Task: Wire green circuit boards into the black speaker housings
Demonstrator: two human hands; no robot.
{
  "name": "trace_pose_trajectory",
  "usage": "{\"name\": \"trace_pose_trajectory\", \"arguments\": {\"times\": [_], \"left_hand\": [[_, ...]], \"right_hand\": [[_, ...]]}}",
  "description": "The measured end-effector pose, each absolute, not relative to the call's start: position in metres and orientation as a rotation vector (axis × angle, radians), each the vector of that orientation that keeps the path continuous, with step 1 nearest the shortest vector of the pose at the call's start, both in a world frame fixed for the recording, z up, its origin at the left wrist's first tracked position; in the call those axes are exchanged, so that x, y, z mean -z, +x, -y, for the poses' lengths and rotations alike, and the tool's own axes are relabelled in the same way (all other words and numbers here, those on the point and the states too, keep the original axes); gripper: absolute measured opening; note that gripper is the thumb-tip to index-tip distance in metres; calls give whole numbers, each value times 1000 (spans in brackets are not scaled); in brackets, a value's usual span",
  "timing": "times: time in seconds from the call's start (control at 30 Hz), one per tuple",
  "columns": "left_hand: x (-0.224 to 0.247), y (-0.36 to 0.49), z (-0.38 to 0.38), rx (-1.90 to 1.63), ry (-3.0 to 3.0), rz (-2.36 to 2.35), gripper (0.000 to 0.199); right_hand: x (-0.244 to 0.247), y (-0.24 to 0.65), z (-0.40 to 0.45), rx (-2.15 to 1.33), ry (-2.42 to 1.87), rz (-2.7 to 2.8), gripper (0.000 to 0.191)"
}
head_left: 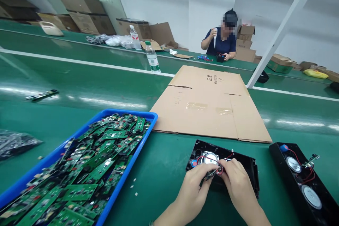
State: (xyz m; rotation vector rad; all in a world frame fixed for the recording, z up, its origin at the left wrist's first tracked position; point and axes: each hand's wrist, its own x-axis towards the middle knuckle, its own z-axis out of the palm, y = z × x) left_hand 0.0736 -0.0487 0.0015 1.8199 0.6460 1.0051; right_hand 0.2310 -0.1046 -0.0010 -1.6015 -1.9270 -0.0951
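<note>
My left hand (pixel 194 183) pinches a small circuit board (pixel 211 174) above a black speaker housing (pixel 247 169). Close beside it, the fingers of my right hand (pixel 237 180) are closed on red and black wires (pixel 220 169) at the board's end. Inside the housing are a round silver speaker (pixel 210 158) and a blue cylindrical part (pixel 194 163). A second speaker there is mostly covered by my fingers. To the right lies another black housing (pixel 287 180), with two speakers, red wires and a small board standing up from it.
A blue tray (pixel 144 144) heaped with green circuit boards (pixel 102 159) stands at left. A flat cardboard sheet (pixel 201 113) lies ahead. Beyond it are a water bottle (pixel 153 58) and a white post (pixel 284 30). A co-worker (pixel 219 39) sits at the far bench holding a tool.
</note>
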Motion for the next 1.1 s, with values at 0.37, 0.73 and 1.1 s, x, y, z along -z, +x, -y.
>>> {"name": "trace_pose_trajectory", "arguments": {"times": [0.37, 0.73, 1.1], "left_hand": [[5, 80, 57, -1125, 1865, -801, 19], [9, 80, 57, -1148, 1874, -868, 14], [7, 81, 56, -1101, 1800, -869, 14]], "right_hand": [[-1, 245, 107, -100, -1826, 1570, 39], [-2, 243, 89, 230, -1823, 1600, 42], [-8, 236, 101, -366, -1604, 1528, 19]]}}
